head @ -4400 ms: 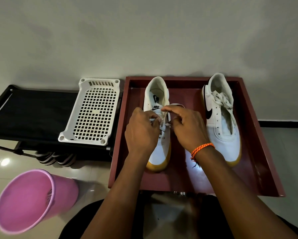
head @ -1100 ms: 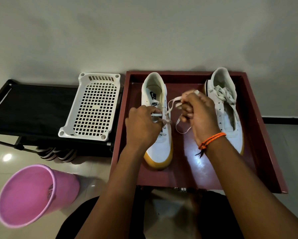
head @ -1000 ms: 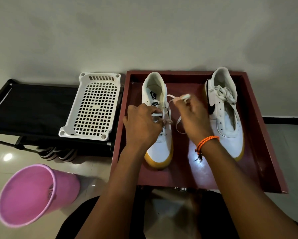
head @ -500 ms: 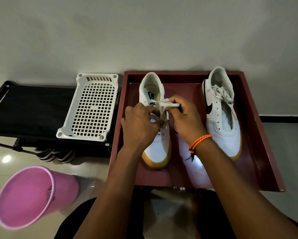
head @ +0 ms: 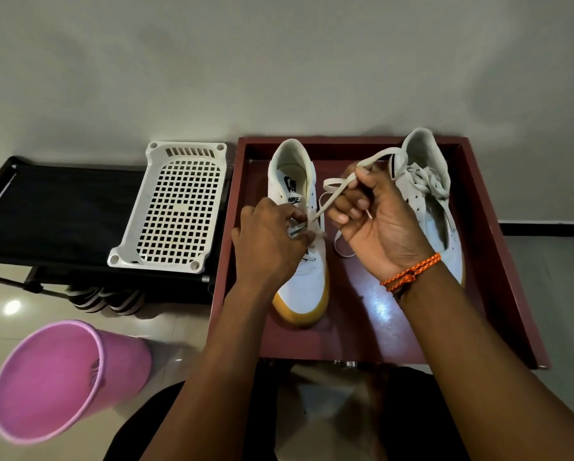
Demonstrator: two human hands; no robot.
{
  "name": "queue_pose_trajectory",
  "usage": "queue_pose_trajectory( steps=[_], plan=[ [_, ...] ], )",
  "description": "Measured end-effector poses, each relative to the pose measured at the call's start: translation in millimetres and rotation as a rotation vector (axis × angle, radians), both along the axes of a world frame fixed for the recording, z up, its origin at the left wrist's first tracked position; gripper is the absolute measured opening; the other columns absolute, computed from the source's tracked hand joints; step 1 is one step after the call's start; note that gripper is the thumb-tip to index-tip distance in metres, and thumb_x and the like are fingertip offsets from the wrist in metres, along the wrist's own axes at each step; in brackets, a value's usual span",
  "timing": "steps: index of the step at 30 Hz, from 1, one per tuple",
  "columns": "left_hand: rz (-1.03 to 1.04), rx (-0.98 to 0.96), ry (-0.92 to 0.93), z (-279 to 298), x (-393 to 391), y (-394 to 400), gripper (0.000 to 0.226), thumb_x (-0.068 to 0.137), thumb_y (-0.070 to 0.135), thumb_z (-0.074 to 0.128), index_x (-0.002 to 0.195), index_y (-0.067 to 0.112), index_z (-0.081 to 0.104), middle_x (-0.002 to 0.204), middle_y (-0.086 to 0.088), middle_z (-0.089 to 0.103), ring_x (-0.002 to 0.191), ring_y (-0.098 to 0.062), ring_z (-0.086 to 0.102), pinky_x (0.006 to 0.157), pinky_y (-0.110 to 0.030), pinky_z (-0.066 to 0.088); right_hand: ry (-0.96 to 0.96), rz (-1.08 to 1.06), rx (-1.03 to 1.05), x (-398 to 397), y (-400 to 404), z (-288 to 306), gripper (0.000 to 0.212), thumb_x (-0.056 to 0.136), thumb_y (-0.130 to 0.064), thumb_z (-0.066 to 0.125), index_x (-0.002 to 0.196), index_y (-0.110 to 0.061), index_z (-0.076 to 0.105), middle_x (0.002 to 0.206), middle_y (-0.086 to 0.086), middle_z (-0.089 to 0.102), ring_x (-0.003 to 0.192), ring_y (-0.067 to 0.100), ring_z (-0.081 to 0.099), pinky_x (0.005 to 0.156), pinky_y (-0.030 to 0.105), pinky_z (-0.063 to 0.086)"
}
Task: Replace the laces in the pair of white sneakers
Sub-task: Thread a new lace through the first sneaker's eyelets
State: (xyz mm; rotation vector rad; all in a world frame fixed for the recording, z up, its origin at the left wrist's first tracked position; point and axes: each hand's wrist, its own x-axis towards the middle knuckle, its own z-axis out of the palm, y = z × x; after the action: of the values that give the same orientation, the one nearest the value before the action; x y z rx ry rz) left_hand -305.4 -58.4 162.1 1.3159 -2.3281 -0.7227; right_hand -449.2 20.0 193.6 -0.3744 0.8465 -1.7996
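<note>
Left hand (head: 268, 237) on left sneaker (head: 300, 234), white lace (head: 337, 189) in right hand's (head: 377, 221) grip above red tray (head: 498, 261).

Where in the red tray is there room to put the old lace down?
Bare tray floor lies near you, between the left sneaker and right sneaker, under the right hand. It is crowded where the left hand and lace meet.

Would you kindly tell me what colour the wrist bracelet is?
Orange with darker flecks, a braided bracelet; the head view shows it.
</note>
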Motion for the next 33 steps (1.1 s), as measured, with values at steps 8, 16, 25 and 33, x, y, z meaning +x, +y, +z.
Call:
queue_pose_trajectory(
  steps=[8, 16, 25, 33],
  plan=[
    [-0.144, -0.167, -0.037, 4.5, -2.5, 7.9, 0.022, 0.084, 0.034, 0.081, 0.105, 0.037, 0.075, 0.093, 0.016, 0.051, 0.098, -0.021, 0.057, 0.080, -0.048, 0.054, 0.812, -0.256, 0.635, -10.6, -1.2, -27.5, 0.014, 0.094, -0.015, 0.063, 0.099, -0.024, 0.073, 0.083, 0.002, 0.068, 0.067, 0.019, 0.060, 0.066, 0.039, 0.052],
    [-0.207, -0.081, -0.063, 3.6, -2.3, 11.5, 0.005, 0.091, 0.029, 0.072, 0.094, 0.032, 0.073, 0.078, 0.019, 0.059, 0.086, -0.015, 0.065, 0.072, -0.037, 0.050, 1.192, -0.192, 0.822, -3.1, -0.7, -38.0, 0.020, 0.092, -0.017, 0.063, 0.106, -0.025, 0.075, 0.114, 0.000, 0.054, 0.090, 0.020, 0.063, 0.087, 0.030, 0.049],
    [-0.162, 0.287, 0.374, 9.4, 6.2, -8.4, 0.018, 0.088, 0.008, 0.076, 0.092, 0.025, 0.080, 0.068, 0.000, 0.070, 0.063, -0.020, 0.072, 0.067, -0.047, 0.062, 1.055, -0.030, 0.376, 3.2, -5.1, -29.5, 0.027, 0.098, -0.007, 0.060, 0.102, -0.023, 0.082, 0.074, -0.024, 0.072, 0.072, -0.004, 0.067, 0.069, 0.019, 0.052],
    [-0.083, 0.491, 0.692, 27.5, 9.3, -11.2, 0.014, 0.101, 0.011, 0.071, 0.105, 0.004, 0.082, 0.064, 0.000, 0.066, 0.053, -0.008, 0.053, 0.054, -0.018, 0.043, 0.838, 0.115, 0.333, 5.0, -3.1, -29.7, 0.014, 0.099, -0.007, 0.068, 0.101, -0.015, 0.079, 0.059, 0.000, 0.059, 0.045, 0.002, 0.045, 0.048, 0.013, 0.036]
  ],
)
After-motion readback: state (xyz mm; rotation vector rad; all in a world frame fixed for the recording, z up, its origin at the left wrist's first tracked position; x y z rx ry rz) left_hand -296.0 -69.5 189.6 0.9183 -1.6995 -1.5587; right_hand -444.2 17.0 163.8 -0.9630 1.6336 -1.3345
